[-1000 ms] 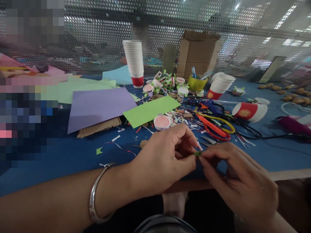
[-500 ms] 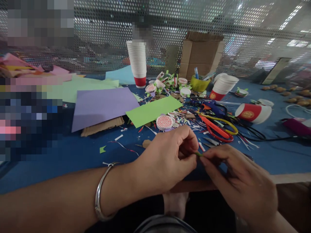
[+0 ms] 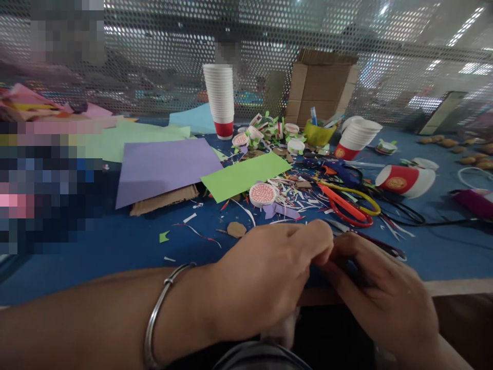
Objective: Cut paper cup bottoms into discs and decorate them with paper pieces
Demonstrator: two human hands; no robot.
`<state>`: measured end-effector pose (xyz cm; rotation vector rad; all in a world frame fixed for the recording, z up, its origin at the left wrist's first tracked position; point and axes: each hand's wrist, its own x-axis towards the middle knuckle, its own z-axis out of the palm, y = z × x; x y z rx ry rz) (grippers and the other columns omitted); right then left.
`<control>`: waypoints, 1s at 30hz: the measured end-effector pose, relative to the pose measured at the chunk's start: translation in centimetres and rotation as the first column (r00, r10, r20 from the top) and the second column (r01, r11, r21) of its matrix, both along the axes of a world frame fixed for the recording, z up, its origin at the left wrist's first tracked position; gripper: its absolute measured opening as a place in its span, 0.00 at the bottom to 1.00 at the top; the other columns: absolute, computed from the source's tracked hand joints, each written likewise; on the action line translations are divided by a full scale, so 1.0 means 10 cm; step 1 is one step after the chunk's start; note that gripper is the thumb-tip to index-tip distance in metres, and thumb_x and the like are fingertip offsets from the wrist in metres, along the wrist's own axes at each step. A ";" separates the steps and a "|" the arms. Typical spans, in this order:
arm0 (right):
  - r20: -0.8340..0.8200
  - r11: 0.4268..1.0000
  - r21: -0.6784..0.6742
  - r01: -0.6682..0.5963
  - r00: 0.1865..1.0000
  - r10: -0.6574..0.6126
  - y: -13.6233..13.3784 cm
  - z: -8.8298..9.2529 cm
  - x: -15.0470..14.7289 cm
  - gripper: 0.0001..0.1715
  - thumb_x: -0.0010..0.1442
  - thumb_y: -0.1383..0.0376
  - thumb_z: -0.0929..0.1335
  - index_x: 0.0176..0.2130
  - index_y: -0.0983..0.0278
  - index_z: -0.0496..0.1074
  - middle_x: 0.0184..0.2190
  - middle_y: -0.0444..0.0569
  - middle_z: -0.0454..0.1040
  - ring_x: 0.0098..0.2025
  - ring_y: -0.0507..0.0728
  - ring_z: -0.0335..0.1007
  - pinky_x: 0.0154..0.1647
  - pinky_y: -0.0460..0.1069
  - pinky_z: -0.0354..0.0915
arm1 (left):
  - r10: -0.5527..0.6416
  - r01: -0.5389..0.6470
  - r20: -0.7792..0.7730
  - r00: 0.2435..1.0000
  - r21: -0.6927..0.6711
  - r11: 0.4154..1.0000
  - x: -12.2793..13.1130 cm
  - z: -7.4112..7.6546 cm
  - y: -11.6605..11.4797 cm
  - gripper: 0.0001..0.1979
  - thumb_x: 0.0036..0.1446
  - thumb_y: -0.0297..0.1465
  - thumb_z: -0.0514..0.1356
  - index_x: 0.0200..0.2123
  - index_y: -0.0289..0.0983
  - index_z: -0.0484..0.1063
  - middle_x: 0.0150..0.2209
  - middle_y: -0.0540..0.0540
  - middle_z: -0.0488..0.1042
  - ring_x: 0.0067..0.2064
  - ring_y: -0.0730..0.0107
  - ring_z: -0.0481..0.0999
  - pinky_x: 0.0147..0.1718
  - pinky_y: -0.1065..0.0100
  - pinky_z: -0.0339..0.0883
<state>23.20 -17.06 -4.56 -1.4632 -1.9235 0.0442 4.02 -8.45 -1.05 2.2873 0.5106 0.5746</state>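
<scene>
CAUTION: DROP, NICK, TOPPLE

Nearer than the printed disc [image 3: 262, 195]: left hand [image 3: 265, 280] and right hand [image 3: 385, 295], together at the fingertips. Cannot tell whether clamped on a small piece hidden there. With a loose pinch, could drop it past the table edge [image 3: 462, 287]. Nearer and right of the disc: could nick the right hand on grey blades [image 3: 339, 225] by reaching blind. Beside it: could lose a piece among paper scraps [image 3: 285, 192]. Beyond and left: could topple the cup stack [image 3: 219, 97] through a jolt.
</scene>
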 end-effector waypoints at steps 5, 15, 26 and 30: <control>-0.078 0.997 -0.017 0.074 0.994 -0.075 -0.01 -0.04 0.03 0.04 0.67 0.64 0.68 0.37 0.58 0.70 0.30 0.40 0.74 0.28 0.50 0.71 0.31 0.46 0.65 | 0.094 -0.048 0.092 0.991 -0.411 0.910 0.09 -0.02 0.05 0.06 0.58 0.23 0.60 0.36 0.39 0.65 0.31 0.54 0.70 0.31 0.77 0.70 0.31 0.74 0.64; -0.030 0.996 0.040 0.084 0.996 -0.082 -0.01 -0.09 0.02 0.02 0.67 0.66 0.68 0.40 0.58 0.70 0.33 0.41 0.76 0.31 0.51 0.73 0.36 0.45 0.68 | 0.095 -0.004 0.077 0.993 -0.758 0.652 0.12 -0.05 0.17 0.04 0.60 0.28 0.64 0.34 0.33 0.75 0.30 0.48 0.77 0.33 0.73 0.77 0.36 0.70 0.73; -0.016 0.993 0.108 0.051 0.999 -0.050 -0.05 -0.08 -0.01 0.07 0.67 0.67 0.69 0.46 0.59 0.71 0.36 0.42 0.77 0.33 0.50 0.74 0.40 0.42 0.71 | 0.171 -0.052 0.016 0.985 -0.921 0.387 0.17 0.03 0.17 0.05 0.59 0.22 0.64 0.29 0.31 0.74 0.26 0.50 0.77 0.29 0.77 0.80 0.35 0.74 0.77; 0.012 0.984 0.174 -0.025 1.000 0.023 -0.04 -0.09 0.00 0.11 0.65 0.72 0.69 0.47 0.60 0.71 0.38 0.44 0.78 0.40 0.51 0.75 0.47 0.43 0.71 | 0.172 -0.034 0.030 0.985 -0.934 0.357 0.15 0.03 0.16 0.05 0.57 0.23 0.67 0.30 0.30 0.75 0.26 0.49 0.78 0.29 0.77 0.80 0.34 0.75 0.77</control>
